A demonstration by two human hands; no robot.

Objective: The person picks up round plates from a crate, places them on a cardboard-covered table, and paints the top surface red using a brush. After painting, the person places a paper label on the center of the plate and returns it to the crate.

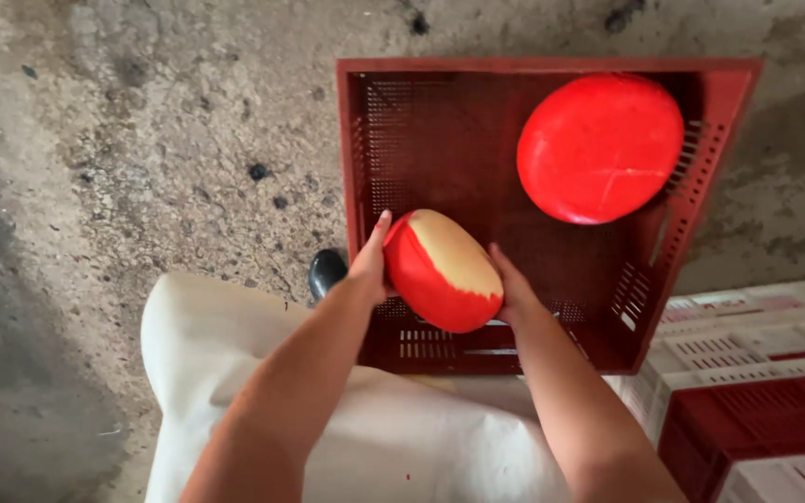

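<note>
Left hand [368, 267] and right hand [514, 289], fingers clamped on a half-coated red wax cheese wheel [443, 270], mid-lowering above the red perforated plastic crate [440, 140]; steady descent needed.

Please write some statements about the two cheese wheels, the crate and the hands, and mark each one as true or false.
1. Both hands, the left hand and the right hand, hold the partly coated cheese wheel. True.
2. This wheel is fully covered in red wax. False: one face is still bare and yellow.
3. A fully red cheese wheel leans in the far right corner of the red plastic crate. True.
4. The crate stands on a wooden table. False: it stands on a concrete floor.
5. White and red crates are stacked at the right. True.
</note>
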